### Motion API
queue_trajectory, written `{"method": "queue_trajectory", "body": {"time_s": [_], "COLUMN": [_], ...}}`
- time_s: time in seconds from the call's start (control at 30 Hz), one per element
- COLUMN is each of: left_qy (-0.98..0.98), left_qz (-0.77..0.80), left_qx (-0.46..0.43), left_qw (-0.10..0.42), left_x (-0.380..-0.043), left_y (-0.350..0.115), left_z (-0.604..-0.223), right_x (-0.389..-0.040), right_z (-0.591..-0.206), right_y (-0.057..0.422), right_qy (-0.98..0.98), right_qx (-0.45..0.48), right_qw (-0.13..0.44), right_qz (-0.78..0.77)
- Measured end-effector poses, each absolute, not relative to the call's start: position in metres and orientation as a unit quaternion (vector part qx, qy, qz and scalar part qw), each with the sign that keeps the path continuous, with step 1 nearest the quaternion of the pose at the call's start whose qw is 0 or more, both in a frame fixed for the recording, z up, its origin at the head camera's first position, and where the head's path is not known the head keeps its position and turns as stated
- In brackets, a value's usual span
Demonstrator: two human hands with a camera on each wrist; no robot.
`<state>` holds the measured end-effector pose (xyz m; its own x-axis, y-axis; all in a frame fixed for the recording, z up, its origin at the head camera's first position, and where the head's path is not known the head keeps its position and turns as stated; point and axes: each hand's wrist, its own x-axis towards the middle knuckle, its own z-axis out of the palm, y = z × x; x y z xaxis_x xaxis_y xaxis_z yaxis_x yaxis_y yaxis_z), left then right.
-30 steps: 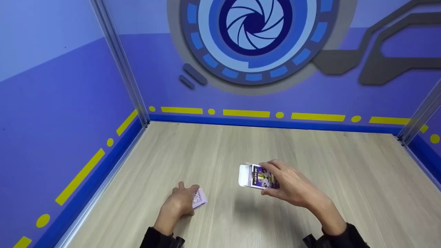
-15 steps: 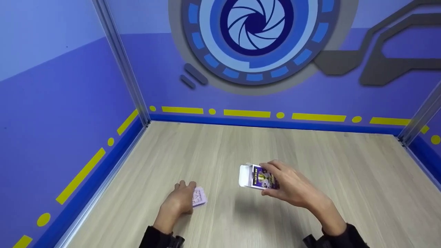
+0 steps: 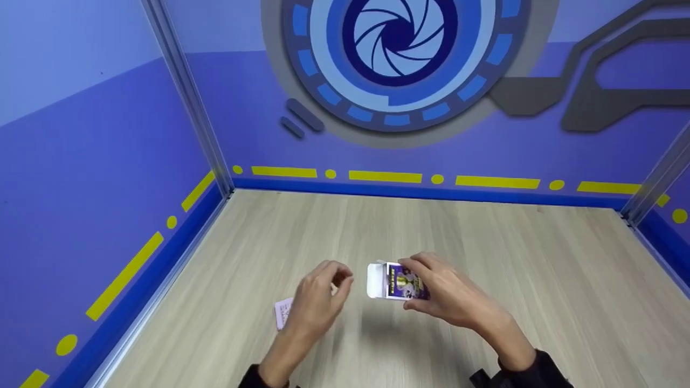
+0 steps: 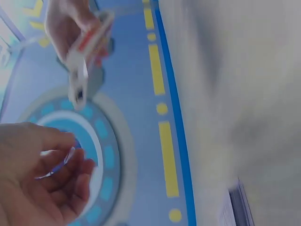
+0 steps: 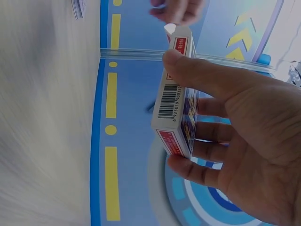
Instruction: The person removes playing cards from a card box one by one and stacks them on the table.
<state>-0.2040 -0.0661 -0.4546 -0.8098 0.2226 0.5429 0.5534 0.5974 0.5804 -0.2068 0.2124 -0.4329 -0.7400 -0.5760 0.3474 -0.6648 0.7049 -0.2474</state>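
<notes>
My right hand (image 3: 450,288) holds a purple and white playing-card box (image 3: 405,283) above the table, thumb along one narrow side and fingers on the other. The box's white end flap (image 3: 376,280) stands open, facing left. A barcode shows on its side in the right wrist view. My left hand (image 3: 318,296) is raised just left of the flap, apart from it, fingers loosely bent with nothing visible between them. A stack of playing cards (image 3: 283,312) lies on the table behind that hand, mostly hidden by it. The stack's edge (image 4: 237,207) also shows in the left wrist view.
The pale wood-grain table (image 3: 517,258) is bounded by a blue-purple back wall (image 3: 226,118) and a left side wall (image 3: 70,178). A metal corner post (image 3: 188,97) stands where they meet.
My left hand has left the card stack and moved up and right toward the box's open end. The stack stays on the table. The right hand and box have shifted slightly left.
</notes>
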Motion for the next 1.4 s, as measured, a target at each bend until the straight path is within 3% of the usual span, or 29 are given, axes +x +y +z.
{"method": "queue_trajectory", "body": {"time_s": [0.37, 0.77, 1.2, 1.4], "left_qy": [-0.799, -0.8, -0.784, -0.794], "left_qz": [-0.525, -0.561, -0.592, -0.57], "left_qx": [-0.247, -0.207, -0.188, -0.205], "left_qw": [0.156, 0.041, 0.02, 0.052], "left_x": [-0.185, -0.191, -0.192, -0.193], "left_y": [-0.036, -0.041, -0.042, -0.048], "left_z": [-0.461, -0.463, -0.459, -0.455], "right_x": [-0.199, -0.189, -0.193, -0.196], "right_z": [-0.431, -0.429, -0.432, -0.432], "right_y": [0.196, 0.187, 0.191, 0.197], "right_qy": [-0.912, -0.896, -0.898, -0.904], "right_qx": [0.348, 0.388, 0.385, 0.368], "right_qw": [0.122, 0.165, 0.157, 0.14], "right_qz": [0.181, 0.14, 0.142, 0.165]}}
